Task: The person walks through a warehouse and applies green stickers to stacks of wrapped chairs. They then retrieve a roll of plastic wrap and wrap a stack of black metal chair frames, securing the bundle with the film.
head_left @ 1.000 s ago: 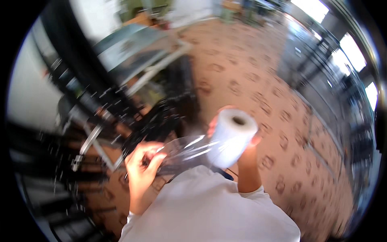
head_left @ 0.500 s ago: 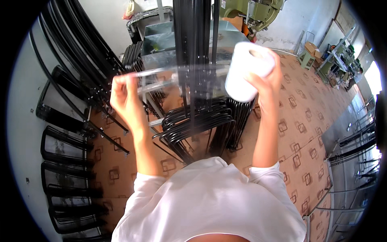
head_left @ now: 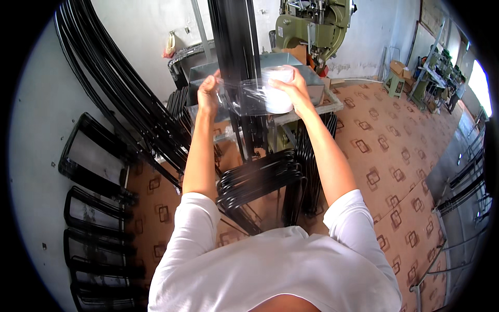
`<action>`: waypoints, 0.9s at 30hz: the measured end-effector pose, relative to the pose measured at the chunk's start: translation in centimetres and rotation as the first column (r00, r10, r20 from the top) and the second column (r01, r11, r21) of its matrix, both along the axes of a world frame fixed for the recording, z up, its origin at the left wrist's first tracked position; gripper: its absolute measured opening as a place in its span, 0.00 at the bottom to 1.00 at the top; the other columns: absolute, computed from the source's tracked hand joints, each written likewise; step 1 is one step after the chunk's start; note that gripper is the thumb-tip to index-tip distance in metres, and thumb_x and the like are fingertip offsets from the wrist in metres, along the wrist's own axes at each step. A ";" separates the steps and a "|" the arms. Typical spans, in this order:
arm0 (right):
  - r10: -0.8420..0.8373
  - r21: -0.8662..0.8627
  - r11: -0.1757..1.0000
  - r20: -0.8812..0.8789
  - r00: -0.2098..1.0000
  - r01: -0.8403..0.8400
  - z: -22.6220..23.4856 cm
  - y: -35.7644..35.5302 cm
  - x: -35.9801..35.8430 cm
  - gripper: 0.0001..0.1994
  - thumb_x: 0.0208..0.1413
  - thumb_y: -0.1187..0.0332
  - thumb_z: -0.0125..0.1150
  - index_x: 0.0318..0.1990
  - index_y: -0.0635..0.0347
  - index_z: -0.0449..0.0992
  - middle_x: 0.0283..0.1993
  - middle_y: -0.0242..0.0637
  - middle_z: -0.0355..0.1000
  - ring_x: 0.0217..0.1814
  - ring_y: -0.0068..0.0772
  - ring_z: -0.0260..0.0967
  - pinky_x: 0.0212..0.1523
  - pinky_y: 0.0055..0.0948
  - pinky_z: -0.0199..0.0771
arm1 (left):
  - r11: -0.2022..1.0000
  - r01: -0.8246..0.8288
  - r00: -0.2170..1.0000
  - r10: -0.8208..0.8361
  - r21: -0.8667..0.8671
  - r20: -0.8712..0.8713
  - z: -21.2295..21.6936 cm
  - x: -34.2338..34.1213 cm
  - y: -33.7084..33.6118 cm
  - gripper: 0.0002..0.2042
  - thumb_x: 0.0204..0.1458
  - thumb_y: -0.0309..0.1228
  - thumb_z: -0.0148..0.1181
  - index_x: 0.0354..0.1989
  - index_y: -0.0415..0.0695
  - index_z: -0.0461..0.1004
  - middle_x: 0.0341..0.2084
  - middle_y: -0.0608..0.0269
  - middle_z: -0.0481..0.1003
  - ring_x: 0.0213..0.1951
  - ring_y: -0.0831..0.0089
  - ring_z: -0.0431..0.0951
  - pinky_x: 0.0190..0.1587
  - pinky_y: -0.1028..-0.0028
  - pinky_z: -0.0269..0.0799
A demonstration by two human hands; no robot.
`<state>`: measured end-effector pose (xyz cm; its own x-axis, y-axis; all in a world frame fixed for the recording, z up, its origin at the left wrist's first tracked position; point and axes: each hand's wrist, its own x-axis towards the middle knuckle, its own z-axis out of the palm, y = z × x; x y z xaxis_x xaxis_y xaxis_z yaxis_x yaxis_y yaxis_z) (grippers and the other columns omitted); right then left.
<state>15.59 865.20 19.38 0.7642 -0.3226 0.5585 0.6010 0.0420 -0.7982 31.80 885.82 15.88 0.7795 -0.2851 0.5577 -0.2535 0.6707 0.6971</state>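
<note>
My right hand (head_left: pixel 295 88) grips a white roll of clear stretch film (head_left: pixel 277 93), held out at arm's length. My left hand (head_left: pixel 209 93) pinches the loose end of the film sheet (head_left: pixel 243 96), which is stretched flat between both hands. The sheet lies against a tall upright bundle of black metal tubes (head_left: pixel 235 57). Below it sits a stack of black bent metal frames (head_left: pixel 260 179) on the floor.
More black frames (head_left: pixel 99 171) lean on the grey wall at the left, and long black tubes (head_left: pixel 119 88) slant beside them. A green machine (head_left: pixel 312 26) and a metal table (head_left: pixel 322 101) stand behind. Patterned brown floor (head_left: pixel 395 156) spreads right; small stools (head_left: pixel 395 78) are far off.
The view swung up from the floor to the upright tubes. Both arms rose and reached forward, bringing the stretched film from near my chest up to the tube bundle.
</note>
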 end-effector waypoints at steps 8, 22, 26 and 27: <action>0.194 0.000 0.981 -0.090 0.977 -0.195 -0.4 0.2 1.4 0.36 0.34 0.67 0.70 0.53 0.69 0.57 0.44 0.45 0.67 0.47 0.32 0.65 0.49 0.27 0.64 | 0.984 -0.058 0.967 0.013 0.168 0.254 2.2 -0.5 0.4 0.08 0.41 0.30 0.61 0.17 0.46 0.67 0.46 0.64 0.63 0.47 0.73 0.65 0.52 0.73 0.54; 0.497 0.003 0.867 -0.076 0.864 -0.499 -0.9 -1.0 -0.7 0.37 0.36 0.66 0.68 0.55 0.66 0.53 0.49 0.45 0.61 0.54 0.35 0.58 0.55 0.31 0.58 | 0.981 0.191 0.979 -0.190 0.014 -0.072 -1.0 0.0 -0.4 0.17 0.49 0.34 0.49 0.45 0.38 0.69 0.38 0.56 0.73 0.38 0.64 0.75 0.42 0.69 0.72; 0.547 0.070 0.836 -0.028 0.837 -0.544 -1.9 -0.6 -1.6 0.38 0.35 0.61 0.69 0.53 0.66 0.54 0.45 0.43 0.62 0.51 0.36 0.59 0.50 0.32 0.62 | 0.935 -0.222 0.951 0.145 0.277 0.273 2.4 -8.7 -3.3 0.18 0.55 0.37 0.46 0.49 0.37 0.65 0.43 0.55 0.70 0.42 0.68 0.72 0.42 0.75 0.71; 0.558 0.086 0.827 -0.014 0.830 -0.555 -1.9 -0.3 -2.1 0.38 0.36 0.58 0.69 0.51 0.66 0.54 0.43 0.43 0.62 0.49 0.35 0.60 0.48 0.31 0.63 | 0.906 -0.292 0.927 0.189 0.306 0.323 2.5 -10.1 -3.3 0.18 0.55 0.37 0.46 0.49 0.37 0.65 0.43 0.55 0.70 0.42 0.69 0.72 0.42 0.75 0.71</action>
<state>13.48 864.89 17.48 0.8465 0.1242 0.5177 0.4274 0.4210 -0.8000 21.69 882.54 18.36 0.6749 -0.3215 0.6642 -0.5945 0.2962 0.7475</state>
